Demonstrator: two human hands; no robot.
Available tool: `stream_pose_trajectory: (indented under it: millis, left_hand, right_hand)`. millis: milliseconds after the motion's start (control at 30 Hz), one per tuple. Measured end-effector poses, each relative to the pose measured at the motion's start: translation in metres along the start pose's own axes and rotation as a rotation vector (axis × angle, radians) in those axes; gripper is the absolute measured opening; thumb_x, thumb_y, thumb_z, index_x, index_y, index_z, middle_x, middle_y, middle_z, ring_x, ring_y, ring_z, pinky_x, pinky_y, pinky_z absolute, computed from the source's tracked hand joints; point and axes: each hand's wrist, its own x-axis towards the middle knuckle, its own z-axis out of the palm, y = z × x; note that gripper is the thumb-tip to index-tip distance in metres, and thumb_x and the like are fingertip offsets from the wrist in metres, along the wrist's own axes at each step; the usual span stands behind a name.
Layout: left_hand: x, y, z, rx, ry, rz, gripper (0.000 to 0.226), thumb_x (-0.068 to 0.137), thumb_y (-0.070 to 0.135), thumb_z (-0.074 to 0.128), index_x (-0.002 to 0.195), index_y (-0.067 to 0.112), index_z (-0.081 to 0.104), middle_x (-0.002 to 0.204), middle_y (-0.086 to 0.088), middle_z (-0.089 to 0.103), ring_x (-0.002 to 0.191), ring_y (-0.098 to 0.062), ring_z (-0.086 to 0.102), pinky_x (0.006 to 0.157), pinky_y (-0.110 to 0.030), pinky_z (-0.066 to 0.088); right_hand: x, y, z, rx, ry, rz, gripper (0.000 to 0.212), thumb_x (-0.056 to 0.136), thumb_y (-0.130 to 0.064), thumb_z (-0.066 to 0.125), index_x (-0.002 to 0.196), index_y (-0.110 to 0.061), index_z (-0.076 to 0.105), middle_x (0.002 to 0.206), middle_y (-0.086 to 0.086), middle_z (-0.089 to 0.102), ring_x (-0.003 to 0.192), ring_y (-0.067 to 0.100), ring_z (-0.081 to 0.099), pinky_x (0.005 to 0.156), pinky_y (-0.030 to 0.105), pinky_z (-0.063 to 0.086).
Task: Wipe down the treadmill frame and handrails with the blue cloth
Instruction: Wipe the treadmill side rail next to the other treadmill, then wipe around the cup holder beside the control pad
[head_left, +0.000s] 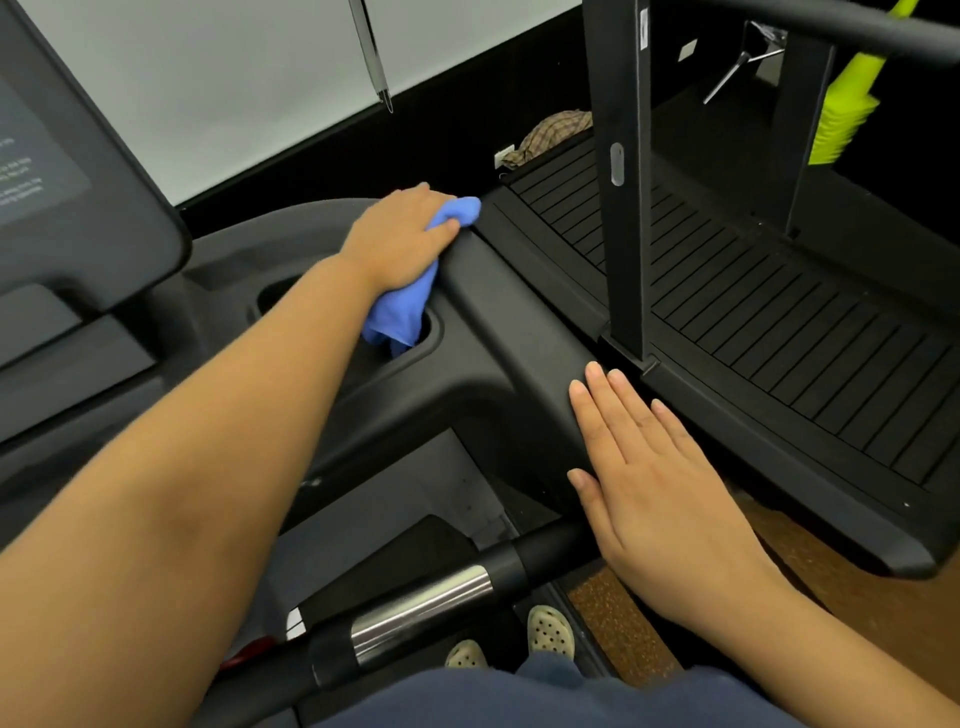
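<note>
Blue cloth (410, 280) bunched under left hand (400, 236) on treadmill frame (519, 332).

Black treadmill frame (519, 332) across the middle, with a blue cloth (400, 312) pressed on its top, one end hanging into a cup recess (431, 338). Left hand (400, 239) on the cloth; right hand (660, 483) flat on the frame's sloping arm.

Item count: two hands, left hand (402, 236) and right hand (657, 483); one blue cloth (397, 306); one console screen (36, 161); one handrail (415, 608) with metal band; two shoes (550, 631) (perforated, pale); one green brush (844, 114); one checked rag (550, 135).
</note>
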Motion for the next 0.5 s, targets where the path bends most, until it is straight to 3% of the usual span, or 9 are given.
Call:
stream_pose_trajectory:
  millis: [67,133,267,367,500]
  left_hand:
    - [-0.006,0.015,0.009,-0.014,-0.005,0.019,0.051,0.087,0.045,0.028,0.121,0.018,0.056,0.126,-0.004,0.058,0.125,-0.03,0.044,0.106,-0.043,0.032]
    - [-0.016,0.035,0.019,-0.038,-0.001,0.032,0.046,0.096,0.036,0.037,0.136,0.015,0.046,0.143,-0.003,0.045,0.141,-0.025,0.028,0.114,-0.035,0.02]
    - [-0.045,0.066,0.03,-0.036,-0.033,0.034,0.049,0.1,0.03,0.035,0.147,0.018,0.028,0.156,0.002,0.024,0.147,-0.018,0.007,0.115,-0.029,0.009]
    - [-0.072,0.081,0.037,-0.026,-0.053,0.052,0.055,0.101,0.032,0.032,0.151,0.015,0.016,0.16,-0.001,0.011,0.147,-0.02,0.001,0.116,-0.029,0.004]
    - [-0.095,0.094,0.04,-0.065,-0.043,-0.049,0.064,0.101,0.039,0.031,0.151,0.01,0.003,0.16,-0.004,-0.002,0.147,-0.019,-0.005,0.117,-0.031,0.007]
  right_hand:
    - [0.0,0.0,-0.001,-0.003,-0.012,0.005,0.061,0.096,-0.039,0.028,0.15,-0.012,0.019,0.158,0.006,0.017,0.146,0.018,0.015,0.115,0.041,0.026]
    - [0.0,0.0,-0.003,0.021,-0.017,0.006,0.064,0.096,-0.041,0.026,0.152,-0.012,0.012,0.159,0.004,0.012,0.147,0.016,0.01,0.116,0.039,0.024]
    - [-0.001,0.0,-0.007,0.115,-0.032,0.011,0.069,0.096,-0.05,0.017,0.151,-0.019,-0.012,0.16,-0.004,-0.008,0.146,0.006,-0.01,0.118,0.03,0.002]
    - [-0.002,-0.001,-0.009,0.134,-0.06,0.008,0.067,0.094,-0.054,0.01,0.151,-0.024,-0.011,0.159,-0.008,-0.012,0.144,0.002,-0.016,0.117,0.03,-0.007]
    - [0.003,-0.003,-0.016,0.217,-0.112,0.025,0.068,0.092,-0.057,0.004,0.151,-0.025,-0.004,0.158,-0.009,-0.01,0.14,-0.001,-0.019,0.115,0.031,-0.014]
